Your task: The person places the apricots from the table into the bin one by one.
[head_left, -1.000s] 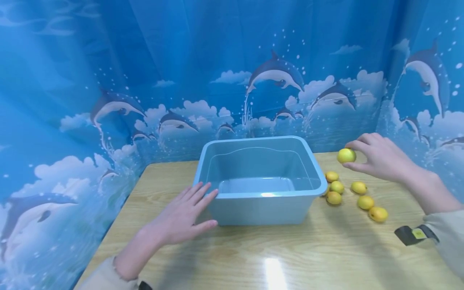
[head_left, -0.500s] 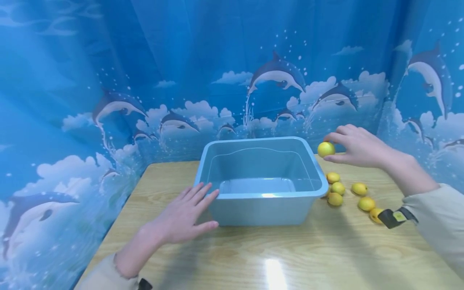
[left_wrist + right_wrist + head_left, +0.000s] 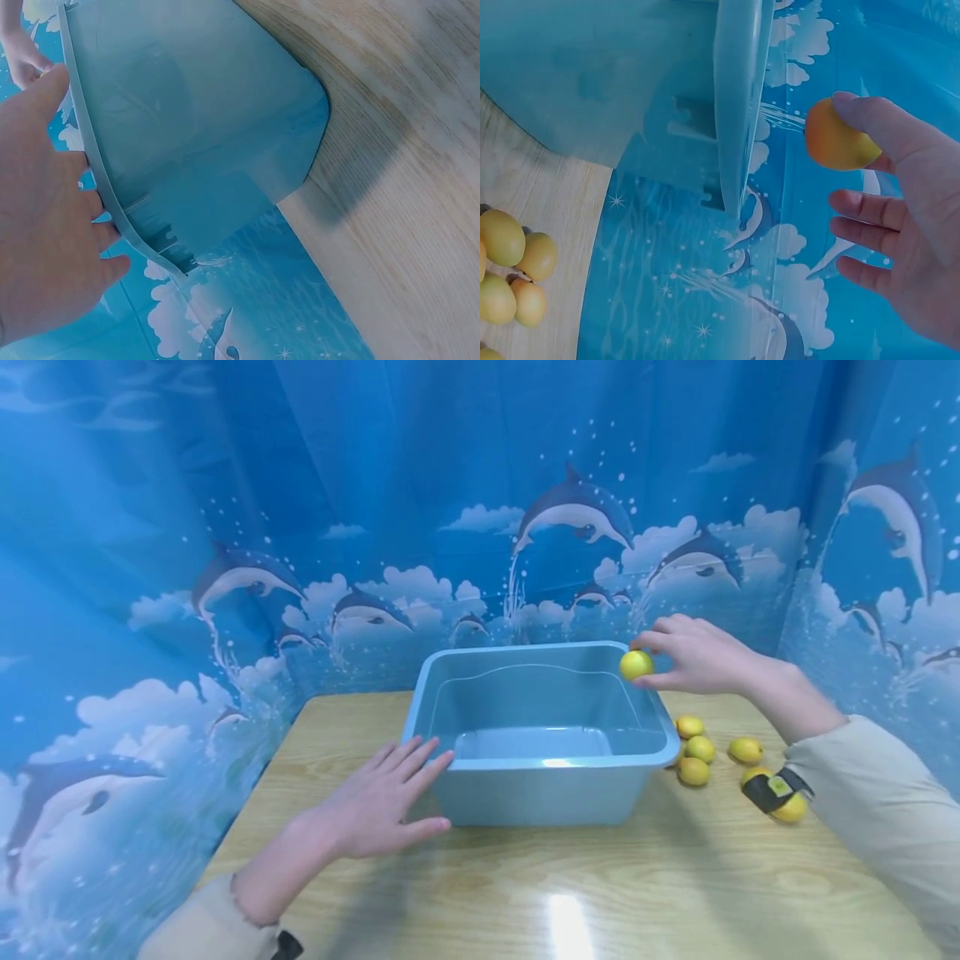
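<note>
My right hand (image 3: pixel 701 653) pinches a round yellow fruit (image 3: pixel 637 665) between thumb and fingers, over the back right corner of the light blue plastic bin (image 3: pixel 525 793). In the right wrist view the fruit (image 3: pixel 838 136) looks yellow-orange and smooth, held above the level of the bin's rim (image 3: pixel 739 112), with the other fingers loosely bent below it. My left hand (image 3: pixel 375 802) lies with fingers spread and fairly straight at the bin's front left rim. In the left wrist view its fingers (image 3: pixel 88 204) reach over the rim. The visible inside of the bin holds nothing.
Several more yellow fruits (image 3: pixel 701 749) lie on the wooden table (image 3: pixel 480 893) to the right of the bin, partly behind it and under the right wrist strap (image 3: pixel 776 787). A blue dolphin-print curtain (image 3: pixel 420 485) hangs close behind and beside the table.
My right hand has carried the yellow fruit leftward, from above the loose fruits to over the bin's back right corner. The left hand and the bin stay in place.
</note>
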Demonstrator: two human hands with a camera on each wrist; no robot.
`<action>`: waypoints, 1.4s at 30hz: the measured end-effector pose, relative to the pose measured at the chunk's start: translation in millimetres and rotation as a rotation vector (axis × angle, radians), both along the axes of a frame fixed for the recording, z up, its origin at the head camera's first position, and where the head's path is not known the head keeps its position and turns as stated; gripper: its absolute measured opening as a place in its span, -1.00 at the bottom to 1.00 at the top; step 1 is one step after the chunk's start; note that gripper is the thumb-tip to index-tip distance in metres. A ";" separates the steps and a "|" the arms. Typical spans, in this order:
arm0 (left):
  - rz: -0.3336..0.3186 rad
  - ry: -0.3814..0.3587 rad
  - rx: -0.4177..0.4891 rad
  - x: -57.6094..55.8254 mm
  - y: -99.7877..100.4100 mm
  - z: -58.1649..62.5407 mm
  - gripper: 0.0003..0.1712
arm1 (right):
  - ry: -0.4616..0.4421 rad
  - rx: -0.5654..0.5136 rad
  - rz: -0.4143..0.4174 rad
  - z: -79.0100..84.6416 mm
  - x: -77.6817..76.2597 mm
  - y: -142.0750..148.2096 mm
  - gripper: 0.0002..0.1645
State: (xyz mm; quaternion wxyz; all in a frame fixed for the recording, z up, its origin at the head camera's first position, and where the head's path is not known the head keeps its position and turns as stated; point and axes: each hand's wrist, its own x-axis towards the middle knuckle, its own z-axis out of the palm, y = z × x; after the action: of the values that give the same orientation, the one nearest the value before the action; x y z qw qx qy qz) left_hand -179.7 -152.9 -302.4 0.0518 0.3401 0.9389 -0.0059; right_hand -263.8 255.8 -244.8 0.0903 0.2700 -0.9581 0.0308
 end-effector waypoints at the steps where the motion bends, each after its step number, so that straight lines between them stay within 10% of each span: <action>1: 0.000 0.002 -0.002 0.1 -0.1 -0.2 -0.03 | -0.006 0.006 0.001 0.6 -2.0 -1.8 -0.50; 21: -0.012 0.045 -0.009 -0.1 0.2 -1.9 -0.02 | -0.085 0.086 -0.080 -1.8 -44.8 -12.8 -0.44; 42: -0.020 0.056 0.029 2.1 -1.5 -6.1 -0.03 | -0.094 0.032 -0.094 -31.3 -17.3 39.3 -0.59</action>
State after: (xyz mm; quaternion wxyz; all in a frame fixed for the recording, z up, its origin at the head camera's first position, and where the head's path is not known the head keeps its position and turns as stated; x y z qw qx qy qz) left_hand -177.6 -154.4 -308.5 0.0204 0.3499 0.9366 -0.0026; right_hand -281.1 295.1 -276.1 0.0422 0.2245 -0.9733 0.0238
